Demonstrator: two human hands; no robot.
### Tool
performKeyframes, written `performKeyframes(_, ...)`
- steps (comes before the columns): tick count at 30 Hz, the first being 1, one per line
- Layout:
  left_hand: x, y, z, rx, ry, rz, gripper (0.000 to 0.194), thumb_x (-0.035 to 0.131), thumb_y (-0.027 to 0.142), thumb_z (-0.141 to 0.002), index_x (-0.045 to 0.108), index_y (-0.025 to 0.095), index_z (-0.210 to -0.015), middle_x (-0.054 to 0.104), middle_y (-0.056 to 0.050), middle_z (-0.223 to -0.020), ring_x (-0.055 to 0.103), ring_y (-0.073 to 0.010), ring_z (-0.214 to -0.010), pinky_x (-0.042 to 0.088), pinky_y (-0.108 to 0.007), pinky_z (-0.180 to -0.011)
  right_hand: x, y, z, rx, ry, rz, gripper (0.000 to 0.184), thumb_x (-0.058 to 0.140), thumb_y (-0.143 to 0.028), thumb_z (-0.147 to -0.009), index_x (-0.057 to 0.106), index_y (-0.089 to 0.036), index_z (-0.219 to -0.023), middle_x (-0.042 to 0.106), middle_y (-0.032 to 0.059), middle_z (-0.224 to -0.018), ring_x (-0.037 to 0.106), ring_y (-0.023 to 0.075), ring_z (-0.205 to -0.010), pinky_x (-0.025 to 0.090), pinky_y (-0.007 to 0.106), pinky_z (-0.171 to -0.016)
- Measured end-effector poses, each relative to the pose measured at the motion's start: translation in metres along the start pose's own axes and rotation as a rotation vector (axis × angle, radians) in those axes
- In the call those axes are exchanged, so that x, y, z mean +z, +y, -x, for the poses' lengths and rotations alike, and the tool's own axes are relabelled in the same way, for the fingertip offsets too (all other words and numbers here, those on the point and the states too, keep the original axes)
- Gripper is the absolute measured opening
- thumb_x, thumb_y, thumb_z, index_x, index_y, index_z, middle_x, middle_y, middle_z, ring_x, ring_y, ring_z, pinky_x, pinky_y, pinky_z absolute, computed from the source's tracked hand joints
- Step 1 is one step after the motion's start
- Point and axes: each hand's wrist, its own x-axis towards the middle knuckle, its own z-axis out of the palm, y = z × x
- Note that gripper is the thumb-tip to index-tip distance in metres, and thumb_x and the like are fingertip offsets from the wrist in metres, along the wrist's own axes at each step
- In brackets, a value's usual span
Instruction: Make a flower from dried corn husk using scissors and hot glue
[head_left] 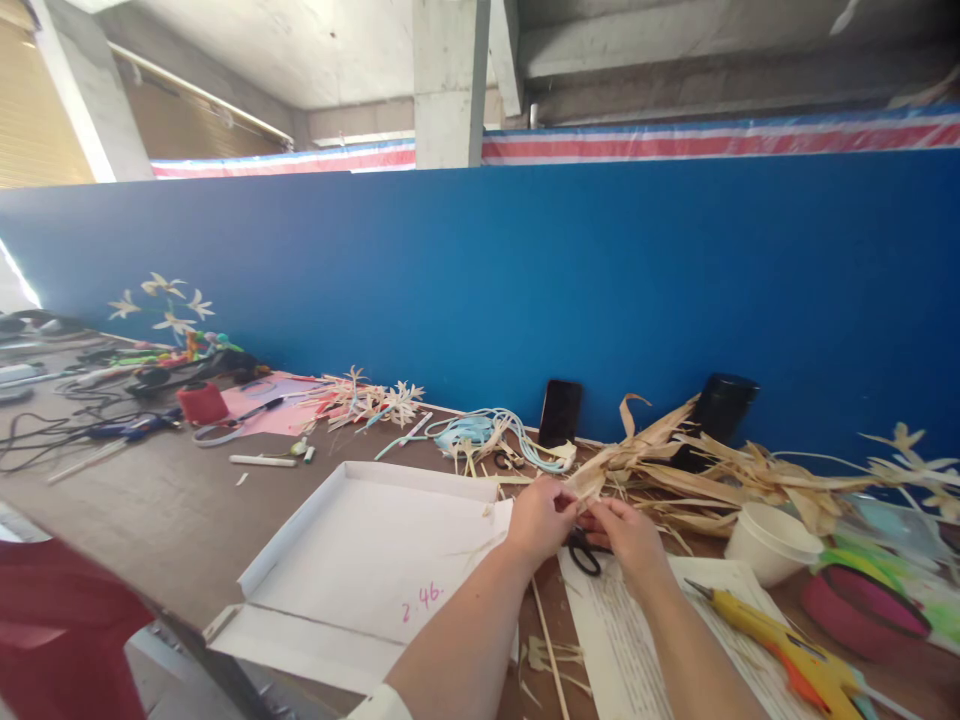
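My left hand (540,522) and my right hand (624,540) are close together at the front edge of a pile of dried corn husks (675,455). Both sets of fingers are closed on a pale strip of corn husk (587,480), pinching it from either side. Just below my fingers lie black-handled scissors (583,555), partly covered by my right hand. A white open cardboard box (360,560) with "2.46." written in pink lies left of my left forearm. Printed paper sheets (615,630) are under my right forearm.
A yellow glue gun (787,645), a white cup (772,545) and a pink round container (862,610) stand at right. A phone (560,412) leans on the blue partition (480,290). Husk flowers (401,400), blue cord (480,435), red thread (202,403) and cables are left.
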Motion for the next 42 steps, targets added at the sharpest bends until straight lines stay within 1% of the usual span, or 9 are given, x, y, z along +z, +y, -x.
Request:
performKeyframes(5, -0.003, 0.004, 0.002, 0.207, 0.002, -0.229, 0.011, 0.052, 0.023, -0.077, 0.062, 0.018, -0.077, 0.058, -0.002, -0.080, 0.052, -0.0140, -0.079, 0.041, -0.024, -0.070, 0.002, -0.001, 0.001, 0.046, 0.021, -0.064, 0.016, 0.061, -0.034, -0.066, 0.065, -0.019, -0.068, 0.068, 0.0049, -0.065, 0.065, 0.0214, -0.067, 0.051, 0.028, -0.056)
performKeyframes(9, -0.004, 0.008, 0.003, 0.300, -0.039, -0.383, 0.014, 0.048, 0.022, -0.080, 0.061, 0.017, -0.084, 0.057, -0.004, -0.087, 0.051, -0.0158, -0.084, 0.042, -0.026, -0.073, 0.002, 0.000, 0.000, 0.052, 0.049, -0.104, 0.013, 0.060, -0.033, -0.067, 0.064, -0.021, -0.065, 0.069, 0.0049, -0.067, 0.065, 0.0214, -0.066, 0.051, 0.028, -0.055)
performKeyframes(20, -0.009, 0.021, 0.007, 0.375, -0.156, -0.623, 0.014, 0.045, 0.020, -0.081, 0.057, 0.014, -0.086, 0.054, -0.008, -0.089, 0.048, -0.0193, -0.087, 0.043, -0.029, -0.071, 0.002, -0.003, 0.001, 0.044, 0.052, -0.189, 0.020, 0.062, -0.036, -0.065, 0.064, -0.017, -0.069, 0.068, 0.0044, -0.064, 0.064, 0.0195, -0.062, 0.049, 0.027, -0.052)
performKeyframes(24, -0.008, 0.025, 0.009, 0.390, -0.122, -0.618, 0.017, 0.042, 0.019, -0.082, 0.055, 0.015, -0.093, 0.053, -0.008, -0.091, 0.047, -0.0198, -0.086, 0.043, -0.030, -0.071, 0.001, -0.003, 0.001, 0.024, 0.043, -0.178, 0.024, 0.069, -0.039, -0.060, 0.064, -0.017, -0.067, 0.066, 0.0023, -0.062, 0.062, 0.0167, -0.060, 0.048, 0.024, -0.052)
performKeyframes(28, -0.006, 0.027, 0.010, 0.402, -0.061, -0.610, 0.015, 0.042, 0.018, -0.082, 0.054, 0.015, -0.090, 0.053, -0.007, -0.090, 0.047, -0.0200, -0.084, 0.043, -0.032, -0.073, 0.000, 0.001, -0.003, -0.004, 0.122, -0.198, 0.027, 0.073, -0.038, -0.057, 0.064, -0.016, -0.068, 0.064, 0.0005, -0.060, 0.059, 0.0138, -0.058, 0.048, 0.022, -0.053)
performKeyframes(32, -0.004, 0.021, 0.008, 0.353, 0.003, -0.575, 0.012, 0.043, 0.016, -0.080, 0.056, 0.015, -0.081, 0.053, -0.007, -0.086, 0.048, -0.0203, -0.083, 0.042, -0.033, -0.074, -0.008, 0.005, -0.009, -0.027, 0.225, -0.227, 0.029, 0.074, -0.041, -0.055, 0.062, -0.016, -0.066, 0.060, -0.0009, -0.057, 0.055, 0.0108, -0.053, 0.047, 0.020, -0.050)
performKeyframes(37, -0.004, 0.008, 0.002, 0.126, 0.179, -0.283, 0.021, 0.043, 0.013, -0.078, 0.060, 0.016, -0.090, 0.057, -0.007, -0.092, 0.051, -0.0179, -0.090, 0.040, -0.030, -0.083, -0.016, 0.006, -0.012, -0.049, 0.261, -0.192, 0.031, 0.074, -0.041, -0.054, 0.063, -0.016, -0.067, 0.059, -0.0013, -0.056, 0.054, 0.0103, -0.051, 0.047, 0.020, -0.050)
performKeyframes(39, -0.002, 0.004, 0.000, 0.041, 0.142, -0.128, 0.024, 0.042, 0.018, -0.080, 0.062, 0.018, -0.093, 0.060, -0.006, -0.091, 0.053, -0.0161, -0.086, 0.041, -0.028, -0.081, -0.013, 0.005, -0.010, -0.054, 0.209, -0.160, 0.031, 0.074, -0.042, -0.055, 0.064, -0.015, -0.066, 0.059, -0.0011, -0.055, 0.054, 0.0108, -0.051, 0.047, 0.021, -0.050)
performKeyframes(42, 0.003, -0.002, -0.002, -0.093, -0.034, 0.077, 0.027, 0.043, 0.033, -0.082, 0.065, 0.017, -0.082, 0.062, -0.002, -0.074, 0.055, -0.0142, -0.070, 0.043, -0.025, -0.068, -0.007, 0.002, -0.006, -0.057, 0.120, -0.112, 0.031, 0.073, -0.043, -0.056, 0.064, -0.015, -0.065, 0.058, -0.0012, -0.053, 0.053, 0.0119, -0.050, 0.047, 0.022, -0.051)
